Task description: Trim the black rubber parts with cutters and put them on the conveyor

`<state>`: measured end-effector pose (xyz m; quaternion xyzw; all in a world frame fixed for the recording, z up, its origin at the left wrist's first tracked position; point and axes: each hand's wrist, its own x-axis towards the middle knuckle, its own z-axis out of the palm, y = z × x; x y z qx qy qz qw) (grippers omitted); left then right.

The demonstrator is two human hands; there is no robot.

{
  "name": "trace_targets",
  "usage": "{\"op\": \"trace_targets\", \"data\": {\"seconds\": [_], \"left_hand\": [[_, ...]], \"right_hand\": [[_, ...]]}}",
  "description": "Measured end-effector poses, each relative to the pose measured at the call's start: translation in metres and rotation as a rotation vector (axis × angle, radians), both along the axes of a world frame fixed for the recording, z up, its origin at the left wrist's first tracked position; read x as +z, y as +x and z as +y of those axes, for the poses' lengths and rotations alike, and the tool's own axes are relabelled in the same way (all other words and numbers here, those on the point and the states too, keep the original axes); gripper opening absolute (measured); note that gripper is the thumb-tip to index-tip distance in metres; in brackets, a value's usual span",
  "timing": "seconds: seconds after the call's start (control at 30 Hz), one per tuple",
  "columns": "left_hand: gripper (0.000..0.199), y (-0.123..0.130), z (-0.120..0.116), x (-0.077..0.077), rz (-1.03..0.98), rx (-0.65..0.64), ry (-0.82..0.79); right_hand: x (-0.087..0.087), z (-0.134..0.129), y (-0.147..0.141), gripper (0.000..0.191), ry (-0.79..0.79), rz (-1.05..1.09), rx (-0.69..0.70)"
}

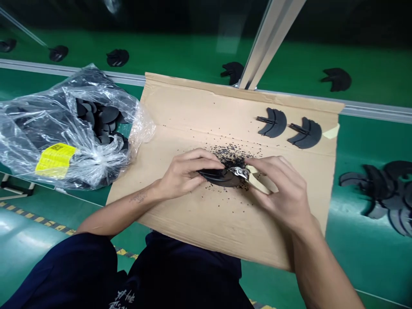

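Between finger and thumb, my left hand [188, 171] pinches a curved black plastic part [222, 178] over the cardboard. My right hand [283, 184] is wrapped round the cream-coloured handles of small nippers [257, 180], whose metal jaws are at the part's right end. Whether the jaws touch or cut the plastic, I cannot tell. Small black scraps [231, 154] lie scattered about the part, thickest just behind it. Two black crescent-shaped parts with stems, one on the left [273, 123] and one on the right [305, 133], rest on the cardboard's far right.
A cardboard sheet [193, 223] covers the middle of the green table. At left lies a clear plastic bag [64, 124] of black pieces with a yellow label [56, 160]. More black parts [386, 193] are heaped at right. A metal frame post [270, 43] rises behind the cardboard.
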<state>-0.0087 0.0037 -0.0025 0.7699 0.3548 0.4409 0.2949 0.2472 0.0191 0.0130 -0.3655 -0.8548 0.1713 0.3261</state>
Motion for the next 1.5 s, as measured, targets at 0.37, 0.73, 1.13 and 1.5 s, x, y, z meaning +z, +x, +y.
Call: {"op": "trace_targets", "data": {"seconds": [0.37,0.73,1.13,1.5], "left_hand": [[0.023,0.002,0.001,0.001,-0.097,-0.080,0.020],[0.024,0.005,-0.002,-0.001,-0.134,-0.053,0.033],[0.028,0.002,-0.002,0.003,-0.051,-0.002,0.030],[0.032,0.002,0.014,0.012,0.133,-0.034,-0.145]], "right_hand": [[-0.005,-0.001,0.001,0.030,0.170,-0.160,0.009],[-0.005,-0.005,0.000,0.026,0.269,-0.175,-0.038],[-0.004,0.001,0.002,0.017,-0.036,0.020,-0.084],[-0.012,0.011,0.014,0.035,0.104,-0.348,-0.228]]}}
